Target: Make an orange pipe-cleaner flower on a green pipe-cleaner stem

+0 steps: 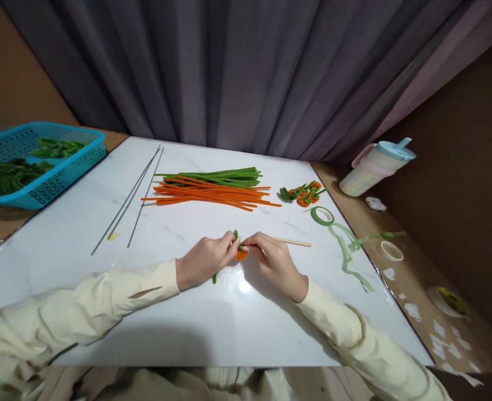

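My left hand and right hand meet mid-surface, fingers of both pinched on the orange coil. Its green stem slants toward me under the left palm. Beyond: wooden stick, pipe-cleaner pile.

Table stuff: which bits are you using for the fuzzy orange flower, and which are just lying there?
In use: left hand, right hand, orange flower, green stem, wooden stick.
Lying about: cup, blue basket, thin wires, tape ring.
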`<state>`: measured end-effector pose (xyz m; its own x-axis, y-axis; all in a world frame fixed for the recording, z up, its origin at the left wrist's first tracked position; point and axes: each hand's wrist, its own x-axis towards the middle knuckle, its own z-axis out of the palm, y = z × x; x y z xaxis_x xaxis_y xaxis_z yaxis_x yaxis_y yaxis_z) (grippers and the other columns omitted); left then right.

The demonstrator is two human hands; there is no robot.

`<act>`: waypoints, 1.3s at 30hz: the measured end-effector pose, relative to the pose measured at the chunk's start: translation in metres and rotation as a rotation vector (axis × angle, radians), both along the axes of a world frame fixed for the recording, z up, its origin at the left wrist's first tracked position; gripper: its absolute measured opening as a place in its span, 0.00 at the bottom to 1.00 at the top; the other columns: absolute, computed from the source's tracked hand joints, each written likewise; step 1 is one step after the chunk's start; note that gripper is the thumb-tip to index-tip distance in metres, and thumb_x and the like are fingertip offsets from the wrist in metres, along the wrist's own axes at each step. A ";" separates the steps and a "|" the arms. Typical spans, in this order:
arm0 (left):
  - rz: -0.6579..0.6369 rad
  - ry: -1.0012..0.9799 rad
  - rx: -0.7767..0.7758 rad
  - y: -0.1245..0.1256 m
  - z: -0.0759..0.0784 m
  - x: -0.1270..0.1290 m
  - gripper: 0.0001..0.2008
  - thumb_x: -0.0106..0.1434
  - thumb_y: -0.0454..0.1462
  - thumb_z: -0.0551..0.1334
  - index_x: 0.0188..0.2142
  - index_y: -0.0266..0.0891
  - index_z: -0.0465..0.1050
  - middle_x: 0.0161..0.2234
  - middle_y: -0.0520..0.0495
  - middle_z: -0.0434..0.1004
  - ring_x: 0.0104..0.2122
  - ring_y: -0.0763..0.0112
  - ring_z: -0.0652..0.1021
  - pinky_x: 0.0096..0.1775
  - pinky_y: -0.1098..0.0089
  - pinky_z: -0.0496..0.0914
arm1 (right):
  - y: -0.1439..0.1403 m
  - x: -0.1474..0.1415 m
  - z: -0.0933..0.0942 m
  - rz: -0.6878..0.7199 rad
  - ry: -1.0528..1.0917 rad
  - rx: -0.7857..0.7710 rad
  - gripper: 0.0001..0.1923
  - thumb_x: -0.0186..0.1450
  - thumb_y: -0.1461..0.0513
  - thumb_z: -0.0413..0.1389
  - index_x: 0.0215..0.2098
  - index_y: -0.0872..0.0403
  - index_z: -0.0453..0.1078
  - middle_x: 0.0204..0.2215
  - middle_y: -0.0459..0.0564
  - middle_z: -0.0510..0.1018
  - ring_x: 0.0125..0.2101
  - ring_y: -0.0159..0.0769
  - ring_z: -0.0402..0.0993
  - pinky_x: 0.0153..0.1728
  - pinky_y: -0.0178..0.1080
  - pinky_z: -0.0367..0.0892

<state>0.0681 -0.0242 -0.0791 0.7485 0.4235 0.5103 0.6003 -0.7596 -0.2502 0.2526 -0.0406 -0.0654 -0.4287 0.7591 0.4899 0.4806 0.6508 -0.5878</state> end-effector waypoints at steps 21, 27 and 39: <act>-0.162 -0.121 0.007 0.000 0.000 -0.001 0.11 0.69 0.30 0.45 0.31 0.35 0.60 0.21 0.54 0.66 0.18 0.75 0.70 0.17 0.71 0.59 | -0.007 0.000 0.018 0.022 -0.171 -0.435 0.07 0.69 0.65 0.41 0.32 0.54 0.57 0.28 0.49 0.70 0.27 0.34 0.65 0.29 0.36 0.60; -0.201 -0.084 0.014 0.001 -0.003 -0.001 0.10 0.69 0.31 0.45 0.32 0.35 0.59 0.20 0.53 0.66 0.17 0.75 0.70 0.16 0.71 0.57 | -0.006 0.003 0.016 0.080 -0.191 -0.357 0.07 0.64 0.71 0.43 0.32 0.54 0.56 0.28 0.49 0.70 0.27 0.34 0.65 0.28 0.34 0.59; -0.154 -0.130 -0.382 -0.002 0.007 -0.003 0.13 0.70 0.35 0.39 0.32 0.38 0.57 0.17 0.56 0.62 0.13 0.75 0.67 0.16 0.73 0.56 | -0.008 0.005 0.017 0.125 -0.226 -0.095 0.11 0.59 0.74 0.43 0.31 0.55 0.61 0.25 0.48 0.70 0.24 0.33 0.63 0.27 0.33 0.57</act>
